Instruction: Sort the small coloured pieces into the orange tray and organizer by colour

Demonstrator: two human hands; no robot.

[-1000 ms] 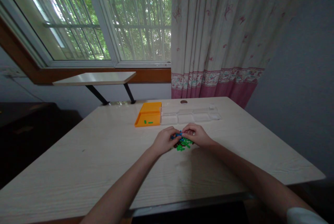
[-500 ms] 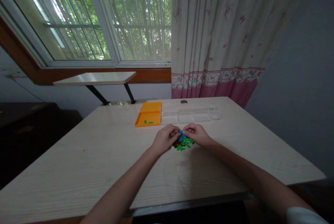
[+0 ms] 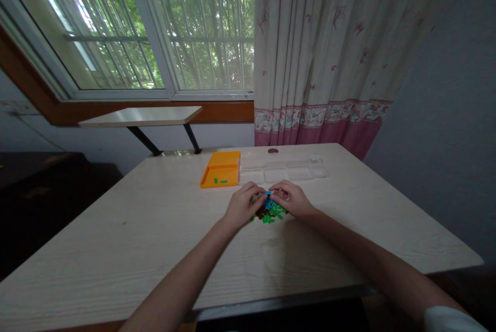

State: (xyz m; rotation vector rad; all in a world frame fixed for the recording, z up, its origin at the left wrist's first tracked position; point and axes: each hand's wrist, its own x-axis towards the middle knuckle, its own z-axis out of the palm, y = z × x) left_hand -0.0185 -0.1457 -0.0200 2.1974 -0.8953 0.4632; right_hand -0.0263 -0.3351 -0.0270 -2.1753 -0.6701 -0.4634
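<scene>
The left hand (image 3: 241, 205) and right hand (image 3: 295, 200) meet over the table (image 3: 163, 249), thumbs and forefingers drawn in on a small blue plastic piece (image 3: 268, 193) pinched between them; how the hold is shared between the two is too small to tell. The held piece sits just above a loose heap, where green plastic pieces (image 3: 277, 211) spread on the near and right side and dark brown pieces (image 3: 263, 214) lie nearer the left thumb. Beyond the hands, an open orange plastic case (image 3: 219, 160) bears two small green bars (image 3: 223, 182) in its near half, next to a clear compartmented tray (image 3: 275, 172). Any marking on the brown half-round object (image 3: 273, 151) behind the tray is too small to read.
</scene>
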